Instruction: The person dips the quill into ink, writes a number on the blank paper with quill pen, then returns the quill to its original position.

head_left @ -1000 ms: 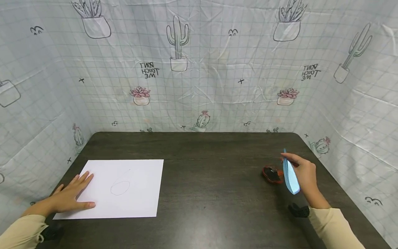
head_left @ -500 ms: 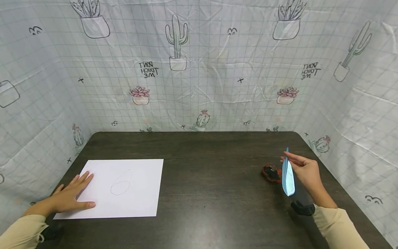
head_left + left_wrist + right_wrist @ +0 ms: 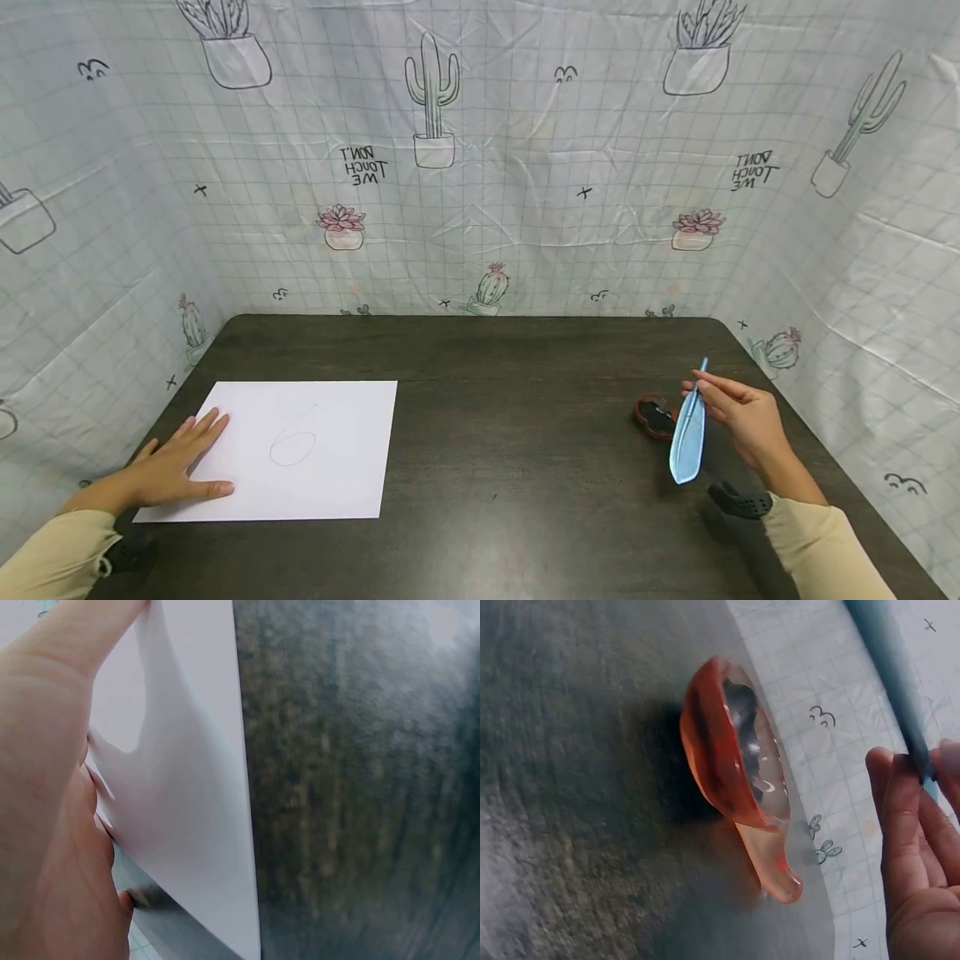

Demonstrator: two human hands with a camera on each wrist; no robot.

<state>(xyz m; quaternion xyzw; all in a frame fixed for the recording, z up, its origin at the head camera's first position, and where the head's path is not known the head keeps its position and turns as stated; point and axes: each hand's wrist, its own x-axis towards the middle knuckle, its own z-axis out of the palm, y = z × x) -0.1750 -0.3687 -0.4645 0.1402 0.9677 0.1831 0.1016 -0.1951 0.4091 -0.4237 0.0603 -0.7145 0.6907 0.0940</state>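
A light-blue feather-shaped thing (image 3: pixel 687 442) with a thin stem hangs from my right hand (image 3: pixel 750 421), whose thumb and fingertips pinch it near the stem. Its broad end points down and toward the left. Just behind and left of it sits a small translucent red dish (image 3: pixel 652 417). The right wrist view shows that dish (image 3: pixel 705 750) with a short rounded handle (image 3: pixel 776 874) and something dark and glossy (image 3: pixel 742 724) inside. At the far left, my left hand (image 3: pixel 176 468) rests with spread fingers on a white paper sheet (image 3: pixel 348 454) bearing a thin "6".
Both hands are above a dark wood-grain table (image 3: pixel 495 417). White cloth with cactus drawings (image 3: pixel 525 183) hangs behind it and along both sides. A black wrist strap (image 3: pixel 738 500) shows at my right cuff.
My right hand has moved slightly right and tilted the blue feather-shaped thing, so its broad end swings left and down. The left hand stays on the paper.
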